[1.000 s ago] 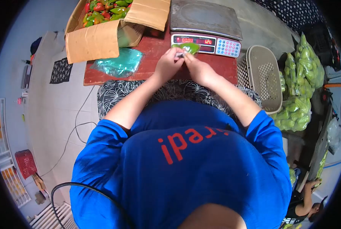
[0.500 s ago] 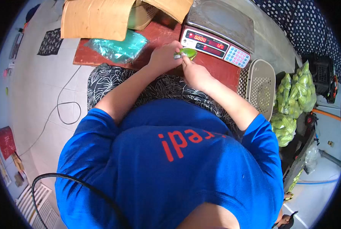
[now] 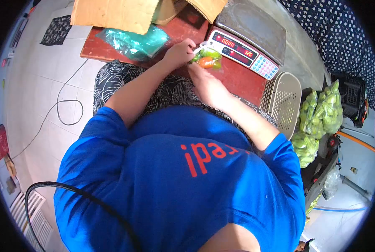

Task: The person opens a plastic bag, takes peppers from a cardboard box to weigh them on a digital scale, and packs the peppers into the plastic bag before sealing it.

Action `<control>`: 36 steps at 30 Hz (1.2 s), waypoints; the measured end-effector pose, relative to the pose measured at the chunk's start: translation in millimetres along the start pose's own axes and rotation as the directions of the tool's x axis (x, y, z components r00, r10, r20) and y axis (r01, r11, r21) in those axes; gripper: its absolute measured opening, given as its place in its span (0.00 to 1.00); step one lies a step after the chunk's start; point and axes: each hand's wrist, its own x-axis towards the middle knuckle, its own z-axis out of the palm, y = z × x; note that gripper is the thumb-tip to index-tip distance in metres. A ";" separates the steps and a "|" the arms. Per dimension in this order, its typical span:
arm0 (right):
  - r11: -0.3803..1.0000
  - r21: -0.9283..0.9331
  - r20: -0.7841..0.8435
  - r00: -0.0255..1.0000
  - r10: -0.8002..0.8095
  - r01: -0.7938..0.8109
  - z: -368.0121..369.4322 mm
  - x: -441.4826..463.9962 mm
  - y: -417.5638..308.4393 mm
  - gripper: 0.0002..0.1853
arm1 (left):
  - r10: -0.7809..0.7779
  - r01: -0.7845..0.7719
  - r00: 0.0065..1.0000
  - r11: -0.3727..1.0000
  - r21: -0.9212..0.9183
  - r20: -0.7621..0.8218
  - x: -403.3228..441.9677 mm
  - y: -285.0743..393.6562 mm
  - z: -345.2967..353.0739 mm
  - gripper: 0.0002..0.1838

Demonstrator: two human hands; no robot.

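Note:
A small clear bag of green and orange peppers (image 3: 208, 59) hangs over the red table (image 3: 242, 82), in front of the scale (image 3: 246, 52). Its twisted white top is pinched in the fingers of my left hand (image 3: 180, 54). Just below the bag is my right hand (image 3: 208, 86), its fingers extended and slightly blurred, with nothing visible in them. The scale's red digits are lit. Left of my left hand lies a teal plastic bag (image 3: 139, 42) on the table.
Cardboard box flaps (image 3: 116, 14) overhang the table's back left. A beige perforated basket (image 3: 284, 103) stands right of the table, with bags of green vegetables (image 3: 321, 113) beyond it. A black cable (image 3: 58, 101) lies on the floor at the left.
The view has shifted and turned. The bagged peppers now hang lower from my left hand, with an orange one showing. My right hand has let go and moved down from the bag.

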 end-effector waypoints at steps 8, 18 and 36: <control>0.985 -0.137 -0.313 0.948 0.060 -0.107 -27.1 6.9 41.7 0.11 | 0.005 -0.007 0.999 0.998 0.055 0.050 -3.3 8.5 8.1 0.15; 0.966 0.011 -0.188 0.948 0.255 -0.258 -24.7 43.9 83.2 0.16 | 0.028 -0.015 0.995 0.991 -0.135 0.094 0.0 2.9 11.9 0.12; 0.839 -0.526 -0.355 0.932 -0.069 -0.139 -21.9 52.2 57.6 0.04 | 0.093 -0.073 0.995 0.931 -0.359 0.038 -5.1 7.9 15.4 0.10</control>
